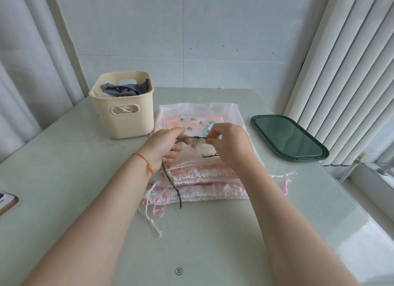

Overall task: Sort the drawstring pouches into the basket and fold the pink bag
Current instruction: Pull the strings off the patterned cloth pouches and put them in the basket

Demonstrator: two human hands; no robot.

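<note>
Pale green table (64, 168) — tiled wall (213, 30), vertical blinds (341, 72).

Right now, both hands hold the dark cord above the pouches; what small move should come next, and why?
Probably pull the dark cord tight to close the pouch. The left hand and right hand pinch it stretched between them above the pink stack, and the basket waits nearby.

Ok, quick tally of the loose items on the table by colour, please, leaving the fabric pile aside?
Cream: 1, the basket, grey fabric inside
Dark green: 1, the tray
Grey-green: 1, the cord, pinched by left hand and right hand
Total: 3
</note>
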